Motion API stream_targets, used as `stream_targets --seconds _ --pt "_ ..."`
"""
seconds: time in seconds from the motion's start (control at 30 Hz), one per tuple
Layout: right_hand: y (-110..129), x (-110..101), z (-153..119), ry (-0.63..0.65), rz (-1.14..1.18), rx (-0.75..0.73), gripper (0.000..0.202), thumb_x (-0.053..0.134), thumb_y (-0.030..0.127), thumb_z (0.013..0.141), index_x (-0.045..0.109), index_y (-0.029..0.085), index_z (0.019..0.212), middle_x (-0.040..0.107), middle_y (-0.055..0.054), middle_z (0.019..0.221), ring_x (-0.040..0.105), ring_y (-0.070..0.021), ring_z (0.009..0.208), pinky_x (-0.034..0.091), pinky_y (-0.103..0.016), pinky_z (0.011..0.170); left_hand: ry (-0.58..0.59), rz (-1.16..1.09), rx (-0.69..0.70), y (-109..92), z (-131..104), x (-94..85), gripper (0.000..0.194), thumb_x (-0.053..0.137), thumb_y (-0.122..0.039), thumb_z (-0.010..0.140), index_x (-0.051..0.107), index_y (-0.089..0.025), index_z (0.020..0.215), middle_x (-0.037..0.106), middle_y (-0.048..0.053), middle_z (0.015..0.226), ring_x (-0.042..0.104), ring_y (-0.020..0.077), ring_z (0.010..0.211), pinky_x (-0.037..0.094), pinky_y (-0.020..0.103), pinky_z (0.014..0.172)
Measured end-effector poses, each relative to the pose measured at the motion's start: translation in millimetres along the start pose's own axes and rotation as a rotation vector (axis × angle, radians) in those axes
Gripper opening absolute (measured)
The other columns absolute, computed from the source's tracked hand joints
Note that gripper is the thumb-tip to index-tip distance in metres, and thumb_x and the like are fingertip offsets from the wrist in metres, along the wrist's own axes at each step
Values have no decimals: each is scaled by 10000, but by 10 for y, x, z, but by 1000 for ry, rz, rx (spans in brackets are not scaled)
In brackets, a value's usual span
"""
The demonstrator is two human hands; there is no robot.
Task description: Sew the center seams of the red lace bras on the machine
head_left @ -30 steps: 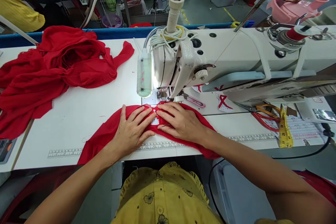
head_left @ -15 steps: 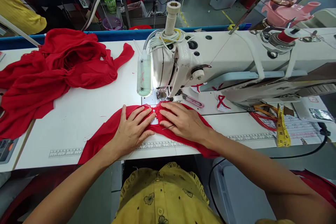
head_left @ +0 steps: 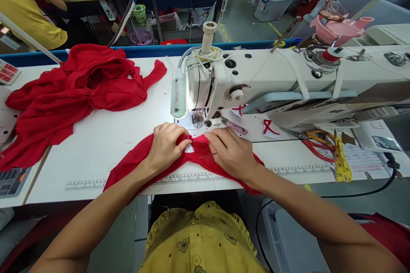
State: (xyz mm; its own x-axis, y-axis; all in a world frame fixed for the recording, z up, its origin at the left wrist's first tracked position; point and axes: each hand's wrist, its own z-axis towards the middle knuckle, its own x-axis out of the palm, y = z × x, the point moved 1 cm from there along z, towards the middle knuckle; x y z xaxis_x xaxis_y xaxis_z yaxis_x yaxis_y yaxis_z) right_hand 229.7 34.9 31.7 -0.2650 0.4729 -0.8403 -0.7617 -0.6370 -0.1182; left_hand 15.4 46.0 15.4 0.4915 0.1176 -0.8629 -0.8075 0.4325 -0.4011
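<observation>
A long piece of red fabric (head_left: 198, 150) lies on the white table in front of the sewing machine (head_left: 221, 72), just short of its presser foot (head_left: 197, 117). My left hand (head_left: 168, 145) pinches the fabric's upper edge left of the middle, thumb against curled fingers. To the right, my right hand (head_left: 230, 149) grips the same edge, its fingers bent over the cloth. Between the hands, a small white patch (head_left: 189, 148) shows at the middle of the fabric. Whether my right hand also holds a small tool is hidden.
A heap of red cloth (head_left: 80, 85) lies at the left. Pink thread snips (head_left: 235, 126) rest beside the needle area, with scissors (head_left: 294, 133) and a yellow measuring tape (head_left: 342, 158) farther right. A printed ruler (head_left: 294, 171) runs along the front edge. Another person's yellow garment (head_left: 28, 13) shows upper left.
Both hands went from lying flat and spread on the fabric to pinching its upper edge. The fabric's upper edge has come toward me, away from the presser foot. The camera view shifted slightly.
</observation>
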Motion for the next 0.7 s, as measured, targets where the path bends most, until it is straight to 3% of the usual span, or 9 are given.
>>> stream_targets --seconds 0.07,0.2,0.3,0.43,0.7 --pt "107 -138 -54 7 -5 -63 188 522 100 949 684 159 1024 675 -42 853 559 -159 774 353 -295 617 -154 78 88 -38 -29 -6 85 631 -210 915 614 -212 831 649 -15 772 596 177 779 405 447 961" --pt "300 -278 -154 151 182 -132 200 491 205 999 685 165 969 648 -28 778 572 -160 754 348 -300 568 -467 183 339 -70 -140 -22 114 605 -114 890 588 -223 862 628 -58 704 576 119 673 338 502 1079" --pt "312 -279 -155 165 347 -67 225 487 277 1023 674 184 941 666 -17 788 592 -143 747 393 -278 594 -504 204 487 -55 -203 -24 133 620 -86 876 605 -213 912 659 -55 721 630 118 710 330 525 1105" --pt "219 -218 -113 54 421 13 145 513 195 999 651 167 1033 708 -40 885 628 -143 810 468 -263 727 -524 250 611 -61 -236 -41 121 612 -83 893 639 -199 915 699 -49 749 669 127 759 305 543 1148" --pt "202 -78 -81 -38 461 66 106 567 174 961 620 176 1053 713 -42 939 660 -136 850 494 -235 736 -567 249 660 -76 -255 -30 186 586 -58 884 642 -233 852 679 -71 775 672 135 814 208 564 1199"
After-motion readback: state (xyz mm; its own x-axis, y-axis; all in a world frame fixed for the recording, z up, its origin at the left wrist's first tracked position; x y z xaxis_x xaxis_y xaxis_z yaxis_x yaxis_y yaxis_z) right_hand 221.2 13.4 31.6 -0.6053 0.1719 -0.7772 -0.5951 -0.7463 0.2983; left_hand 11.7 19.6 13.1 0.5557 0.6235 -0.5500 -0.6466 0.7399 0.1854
